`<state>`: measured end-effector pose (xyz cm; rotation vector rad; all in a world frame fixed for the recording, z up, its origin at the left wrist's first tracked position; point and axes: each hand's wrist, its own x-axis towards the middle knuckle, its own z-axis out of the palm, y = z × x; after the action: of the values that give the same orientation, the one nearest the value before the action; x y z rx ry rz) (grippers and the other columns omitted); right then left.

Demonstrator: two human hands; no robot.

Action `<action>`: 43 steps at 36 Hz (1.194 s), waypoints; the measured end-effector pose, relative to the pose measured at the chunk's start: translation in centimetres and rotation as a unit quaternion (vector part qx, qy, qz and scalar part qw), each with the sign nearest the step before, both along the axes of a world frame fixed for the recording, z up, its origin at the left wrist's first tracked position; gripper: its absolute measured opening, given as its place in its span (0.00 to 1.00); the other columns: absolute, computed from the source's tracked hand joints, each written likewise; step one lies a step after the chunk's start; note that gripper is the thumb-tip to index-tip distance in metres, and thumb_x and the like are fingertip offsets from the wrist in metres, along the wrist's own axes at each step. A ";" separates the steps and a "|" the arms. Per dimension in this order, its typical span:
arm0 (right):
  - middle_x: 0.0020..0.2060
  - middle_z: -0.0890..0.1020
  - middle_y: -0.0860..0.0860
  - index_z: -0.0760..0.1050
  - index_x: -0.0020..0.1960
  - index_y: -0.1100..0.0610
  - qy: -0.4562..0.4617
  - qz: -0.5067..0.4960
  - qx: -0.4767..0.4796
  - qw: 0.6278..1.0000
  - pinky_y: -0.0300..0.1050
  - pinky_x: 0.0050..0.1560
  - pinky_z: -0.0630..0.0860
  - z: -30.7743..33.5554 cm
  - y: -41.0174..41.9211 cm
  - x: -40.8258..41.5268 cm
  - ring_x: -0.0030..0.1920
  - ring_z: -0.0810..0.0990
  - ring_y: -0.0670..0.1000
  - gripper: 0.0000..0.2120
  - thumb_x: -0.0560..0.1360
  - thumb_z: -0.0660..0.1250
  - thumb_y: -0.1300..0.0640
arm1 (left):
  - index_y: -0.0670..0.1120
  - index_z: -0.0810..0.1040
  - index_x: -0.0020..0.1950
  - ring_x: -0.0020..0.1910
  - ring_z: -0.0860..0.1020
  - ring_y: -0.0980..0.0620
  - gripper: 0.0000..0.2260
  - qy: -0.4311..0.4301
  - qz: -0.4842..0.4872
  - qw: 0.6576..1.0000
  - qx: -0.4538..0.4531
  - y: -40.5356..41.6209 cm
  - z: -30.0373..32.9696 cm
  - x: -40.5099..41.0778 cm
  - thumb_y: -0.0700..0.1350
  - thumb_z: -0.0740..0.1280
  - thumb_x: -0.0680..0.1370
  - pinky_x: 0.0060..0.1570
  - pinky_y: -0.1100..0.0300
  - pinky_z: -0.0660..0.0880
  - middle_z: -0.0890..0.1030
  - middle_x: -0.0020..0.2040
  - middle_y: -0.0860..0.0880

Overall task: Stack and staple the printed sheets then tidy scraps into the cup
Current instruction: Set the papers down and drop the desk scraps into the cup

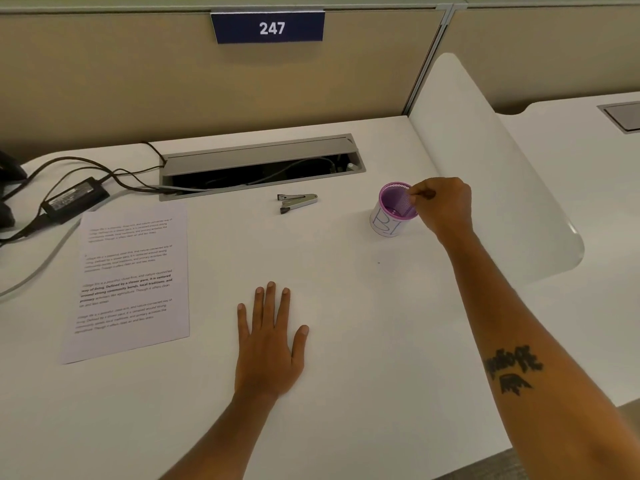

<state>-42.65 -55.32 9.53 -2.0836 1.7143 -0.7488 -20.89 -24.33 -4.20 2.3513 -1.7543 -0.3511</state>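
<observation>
I see my left hand (270, 341) lying flat on the desk (346, 306), fingers spread and straight. My right hand (441, 206) hangs over the purple mesh cup (393, 211) at far right, fingertips pinched together; what they pinch I cannot tell. The printed sheets (130, 282) lie left, long axis running near to far. The stapler (298, 202) lies crosswise between sheets and cup, its open end pointing left.

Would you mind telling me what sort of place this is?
Most likely an office cubicle: a numbered sign on the fabric partition, a cable hatch set into the white desk, and a laptop charger.
</observation>
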 end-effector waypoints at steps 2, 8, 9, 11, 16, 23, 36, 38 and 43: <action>0.42 0.89 0.53 0.88 0.47 0.57 -0.011 -0.007 -0.002 1.000 0.42 0.48 0.81 -0.1 0.5 -0.2 0.41 0.83 0.48 0.07 0.72 0.73 0.65 | 0.49 0.47 0.87 0.87 0.44 0.44 0.33 0.001 0.001 1.000 -0.002 0.0 0.0 0.0 0.62 0.50 0.85 0.84 0.35 0.50 0.47 0.88 0.45; 0.40 0.88 0.50 0.88 0.47 0.54 -0.117 -0.078 0.026 0.990 0.45 0.49 0.83 -0.9 3.5 -0.7 0.41 0.87 0.50 0.04 0.74 0.74 0.58 | 0.50 0.46 0.87 0.87 0.44 0.44 0.33 -0.005 0.001 1.000 0.004 0.0 0.1 0.0 0.63 0.48 0.85 0.84 0.35 0.50 0.46 0.88 0.45; 0.39 0.88 0.50 0.87 0.47 0.53 -0.142 -0.090 0.035 0.985 0.49 0.50 0.85 -1.4 4.2 -0.9 0.41 0.87 0.51 0.04 0.73 0.74 0.57 | 0.50 0.46 0.87 0.87 0.44 0.45 0.33 -0.006 0.001 1.000 0.005 0.0 0.1 0.0 0.63 0.48 0.85 0.84 0.35 0.49 0.46 0.88 0.45; 0.37 0.88 0.48 0.87 0.46 0.50 -0.176 -0.107 0.052 0.977 0.55 0.49 0.86 -2.9 5.6 -1.1 0.39 0.87 0.52 0.04 0.72 0.75 0.54 | 0.50 0.45 0.87 0.87 0.44 0.44 0.33 -0.007 0.002 1.000 0.006 0.0 0.1 0.0 0.63 0.48 0.85 0.84 0.35 0.49 0.46 0.88 0.45; 0.37 0.88 0.49 0.87 0.47 0.51 -0.178 -0.124 0.106 0.970 0.55 0.51 0.85 -7.2 9.3 -0.7 0.39 0.87 0.51 0.05 0.74 0.73 0.58 | 0.50 0.46 0.87 0.87 0.43 0.45 0.33 -0.003 0.003 1.000 0.005 0.0 0.0 0.0 0.63 0.48 0.86 0.84 0.35 0.50 0.45 0.88 0.46; 0.58 0.82 0.57 0.83 0.64 0.58 -0.019 -0.077 0.090 0.993 0.44 0.57 0.75 -11.4 12.7 -0.5 0.58 0.80 0.58 0.14 0.79 0.71 0.58 | 0.50 0.46 0.87 0.87 0.43 0.45 0.33 0.001 0.003 1.000 0.005 0.0 -0.1 0.0 0.62 0.50 0.85 0.84 0.35 0.50 0.45 0.88 0.46; 0.64 0.77 0.52 0.78 0.71 0.52 0.140 -0.033 0.036 0.989 0.55 0.56 0.70 -12.4 14.2 1.2 0.61 0.73 0.59 0.19 0.81 0.68 0.50 | 0.50 0.46 0.87 0.87 0.42 0.45 0.34 0.000 0.005 1.000 0.013 -0.1 -0.1 0.0 0.63 0.48 0.85 0.84 0.35 0.49 0.45 0.88 0.46; 0.62 0.79 0.51 0.81 0.67 0.51 0.081 -0.058 0.049 0.994 0.53 0.56 0.69 -12.3 13.6 1.0 0.62 0.74 0.58 0.17 0.80 0.71 0.52 | 0.50 0.46 0.87 0.87 0.42 0.45 0.34 0.000 0.005 1.000 0.012 -0.1 -0.1 0.0 0.63 0.48 0.85 0.84 0.35 0.49 0.45 0.88 0.46; 0.54 0.84 0.49 0.86 0.55 0.52 -0.011 -0.088 0.066 0.994 0.53 0.55 0.77 -12.0 12.2 1.0 0.57 0.78 0.56 0.08 0.76 0.75 0.54 | 0.50 0.45 0.87 0.87 0.42 0.45 0.34 -0.002 0.005 1.000 0.013 -0.1 -0.1 0.0 0.63 0.48 0.85 0.84 0.36 0.49 0.45 0.88 0.46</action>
<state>-41.69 -43.09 -2.50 -1.8493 1.8983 -0.6859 -20.89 -24.43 -4.27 2.3783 -1.7502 -0.3704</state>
